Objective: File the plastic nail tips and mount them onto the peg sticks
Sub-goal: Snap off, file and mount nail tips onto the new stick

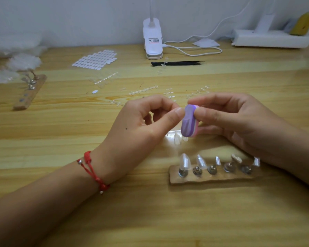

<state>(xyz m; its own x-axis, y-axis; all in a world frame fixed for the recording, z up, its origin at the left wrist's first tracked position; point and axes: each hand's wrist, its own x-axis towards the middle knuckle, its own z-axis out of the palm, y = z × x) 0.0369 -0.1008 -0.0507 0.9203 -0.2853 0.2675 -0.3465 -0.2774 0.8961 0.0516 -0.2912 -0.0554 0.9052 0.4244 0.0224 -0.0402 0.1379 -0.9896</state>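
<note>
My right hand (239, 122) grips a small purple and pink filing block (188, 122) between thumb and fingers. My left hand (143, 122) pinches its thumb and forefinger tips together right against the block's purple face; whatever sits between them is too small to make out. Below the hands lies a wooden peg holder (212, 177) with several metal pegs, and clear nail tips (185, 161) stand on some of them. A few loose clear nail tips (177, 139) lie on the table under the block.
A second wooden peg holder (29, 93) lies at the left. Clear tip strips (143, 90), a sheet of adhesive tabs (95, 59), black tweezers (177, 63), a white clip lamp (152, 40) with its cable and a white power strip (271, 40) sit farther back.
</note>
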